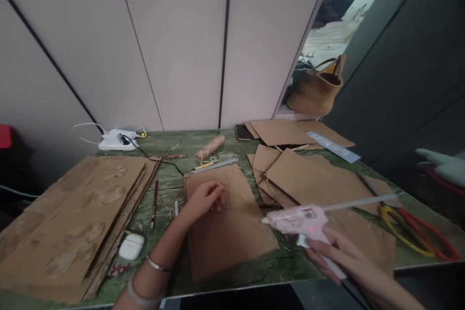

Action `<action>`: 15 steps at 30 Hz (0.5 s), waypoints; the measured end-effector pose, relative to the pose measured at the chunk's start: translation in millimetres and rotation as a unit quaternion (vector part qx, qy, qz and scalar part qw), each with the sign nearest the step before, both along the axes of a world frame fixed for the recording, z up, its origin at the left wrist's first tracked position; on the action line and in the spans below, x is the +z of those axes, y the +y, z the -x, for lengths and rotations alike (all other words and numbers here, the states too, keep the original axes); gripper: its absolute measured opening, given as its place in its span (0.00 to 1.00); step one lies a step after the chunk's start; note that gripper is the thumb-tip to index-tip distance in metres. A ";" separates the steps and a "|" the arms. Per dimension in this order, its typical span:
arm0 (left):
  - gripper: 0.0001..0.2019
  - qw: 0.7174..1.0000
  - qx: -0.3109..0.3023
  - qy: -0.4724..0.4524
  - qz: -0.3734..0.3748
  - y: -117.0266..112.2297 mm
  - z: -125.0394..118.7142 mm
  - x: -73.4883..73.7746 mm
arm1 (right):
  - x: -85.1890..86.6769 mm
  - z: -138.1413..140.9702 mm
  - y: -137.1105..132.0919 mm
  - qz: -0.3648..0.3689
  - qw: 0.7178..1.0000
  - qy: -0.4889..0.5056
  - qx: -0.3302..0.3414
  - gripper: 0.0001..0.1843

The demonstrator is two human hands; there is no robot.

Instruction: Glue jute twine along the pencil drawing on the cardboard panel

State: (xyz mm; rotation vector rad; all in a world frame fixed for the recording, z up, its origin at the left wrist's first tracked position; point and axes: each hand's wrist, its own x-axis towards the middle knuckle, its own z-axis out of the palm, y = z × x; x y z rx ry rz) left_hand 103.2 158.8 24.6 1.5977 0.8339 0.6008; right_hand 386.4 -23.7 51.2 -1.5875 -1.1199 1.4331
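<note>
From the head view, the right hand (336, 254) holds a pink glue gun (303, 219) just above the near edge of the green counter (170, 186). Its grip is clamped around the handle, and the nozzle (264, 221) points left towards a cardboard sheet (232, 240). A pale glue stick (359, 202) juts out of the gun's back, and a small red light glows on its body.

The gun looks light and rigid, a hard plastic shell, and it is probably hot at the tip. The handle is the one sound place to hold it.

The left hand (205, 198) rests on the upper part of the cardboard sheet. Its grip is loose, with the fingers lightly curled, and seems to close on nothing, though blur hides the fingertips. The sheet lies flat in the middle of the counter. It looks light, stiff and easily creased, so a flat palm should steady it better than a pinch.

A stack of cardboard (72, 218) fills the left side, with a white earbud case (131, 246) and a red pencil (155, 196) beside it. More cardboard pieces (308, 179) lie on the right, and a twine spool (210, 147) sits further back.
</note>
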 end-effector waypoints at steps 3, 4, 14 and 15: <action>0.27 0.999 0.024 -0.031 0.032 1.6 -1.9 0.1 | -13.3 27.4 14.2 0.017 0.999 0.034 0.025 0.35; 0.27 0.998 0.034 -0.041 0.037 2.0 -2.2 0.2 | -15.8 35.7 19.8 0.022 0.999 0.037 0.021 0.35; 0.29 0.986 0.098 -0.109 0.077 3.2 -5.9 -1.2 | -25.4 70.6 47.6 0.004 0.999 0.005 0.041 0.35; 0.29 0.985 0.100 -0.112 0.081 3.1 -6.2 -1.3 | -26.3 71.0 48.4 0.005 0.999 0.001 0.047 0.34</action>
